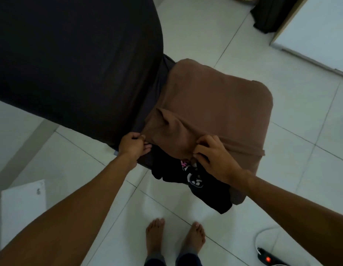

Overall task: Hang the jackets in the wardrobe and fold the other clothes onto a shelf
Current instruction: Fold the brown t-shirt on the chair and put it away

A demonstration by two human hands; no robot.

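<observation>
A brown garment point(211, 104) lies spread over the corner of a bed with a dark sheet point(71, 54). My left hand point(131, 145) pinches the garment's near left edge. My right hand point(214, 156) pinches its near edge further right, fingers curled round the cloth. Beneath the brown garment, a black garment with a white and pink print point(197, 181) hangs over the bed's corner towards the floor.
White floor tiles point(243, 45) surround the bed. My bare feet point(174, 239) stand just below the bed corner. A black power strip with a red light point(268, 258) and white cable lies at bottom right. A white board point(23, 208) lies at the left; a white panel point(316, 29) stands top right.
</observation>
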